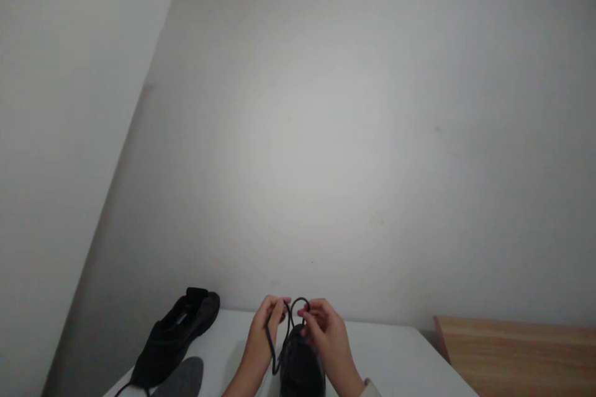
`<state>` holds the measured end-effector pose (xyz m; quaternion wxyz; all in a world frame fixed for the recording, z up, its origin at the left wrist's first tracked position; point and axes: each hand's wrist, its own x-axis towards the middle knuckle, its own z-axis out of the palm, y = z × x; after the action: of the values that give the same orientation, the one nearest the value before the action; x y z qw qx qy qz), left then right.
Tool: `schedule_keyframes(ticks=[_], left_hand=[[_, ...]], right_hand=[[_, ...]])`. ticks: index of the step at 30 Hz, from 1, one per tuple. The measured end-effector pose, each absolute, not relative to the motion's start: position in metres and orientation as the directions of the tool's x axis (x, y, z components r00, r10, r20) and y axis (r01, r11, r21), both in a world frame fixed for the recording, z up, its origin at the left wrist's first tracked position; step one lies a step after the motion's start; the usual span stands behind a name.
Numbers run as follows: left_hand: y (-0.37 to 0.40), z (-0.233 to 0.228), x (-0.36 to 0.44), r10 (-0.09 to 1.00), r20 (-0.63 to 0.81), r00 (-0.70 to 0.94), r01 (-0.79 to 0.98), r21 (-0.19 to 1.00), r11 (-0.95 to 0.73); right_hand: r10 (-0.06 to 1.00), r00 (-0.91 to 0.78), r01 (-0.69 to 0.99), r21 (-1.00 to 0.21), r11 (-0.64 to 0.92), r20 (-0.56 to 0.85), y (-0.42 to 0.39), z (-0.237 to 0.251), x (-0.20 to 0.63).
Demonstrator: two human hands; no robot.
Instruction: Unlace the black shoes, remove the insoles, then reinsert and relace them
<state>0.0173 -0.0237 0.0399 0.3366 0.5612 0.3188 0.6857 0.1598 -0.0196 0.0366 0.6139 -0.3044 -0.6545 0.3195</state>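
Observation:
A black shoe (302,367) stands on the white table between my two hands, its lower part cut off by the frame's bottom edge. Black shoelace (274,360) rises from it in loops. My left hand (269,322) pinches the lace on the left side, and a length of it hangs down past the wrist. On the right, my right hand (325,329) grips another loop of the lace between thumb and fingers, just above the shoe.
A second black shoe (174,338) lies to the left on the white table (377,353), with a grey insole-shaped piece (184,378) beside it. Behind the table rises a pale wall (326,136). A wooden surface (516,353) is at the lower right.

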Motion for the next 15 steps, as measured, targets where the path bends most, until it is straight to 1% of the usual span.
schedule_keyframes(ticks=[2,4,5,7,10,12,14,15], left_hand=[[-0.035,0.047,0.023,0.862,0.503,-0.056,-0.212,0.838,-0.503],[-0.046,0.052,0.026,0.89,0.455,-0.029,-0.297,0.846,-0.442],[-0.05,0.054,0.025,0.899,0.436,-0.036,-0.327,0.845,-0.423],[-0.059,0.058,0.02,0.91,0.411,-0.05,-0.342,0.849,-0.402],[-0.067,0.066,0.003,0.926,0.376,-0.021,-0.301,0.881,-0.364],[-0.07,0.072,-0.017,0.939,0.343,-0.037,-0.239,0.909,-0.341],[-0.073,0.077,-0.043,0.928,0.352,-0.122,-0.109,0.925,-0.364],[-0.074,0.078,-0.058,0.906,0.389,-0.166,-0.015,0.918,-0.396]], right_hand=[[0.726,-0.074,0.151,-0.712,0.685,0.683,-0.028,0.05,0.148],[0.643,-0.069,0.265,-0.607,0.749,0.763,-0.037,0.062,0.136],[0.613,-0.069,0.298,-0.57,0.766,0.787,-0.042,0.067,0.131],[0.597,-0.086,0.31,-0.548,0.777,0.798,-0.049,0.072,0.123],[0.628,-0.181,0.241,-0.585,0.775,0.757,-0.056,0.073,0.119],[0.64,-0.234,0.198,-0.609,0.768,0.732,-0.059,0.07,0.123],[0.658,-0.252,0.207,-0.625,0.753,0.709,-0.058,0.066,0.133],[0.675,-0.257,0.229,-0.635,0.738,0.692,-0.057,0.065,0.14]])
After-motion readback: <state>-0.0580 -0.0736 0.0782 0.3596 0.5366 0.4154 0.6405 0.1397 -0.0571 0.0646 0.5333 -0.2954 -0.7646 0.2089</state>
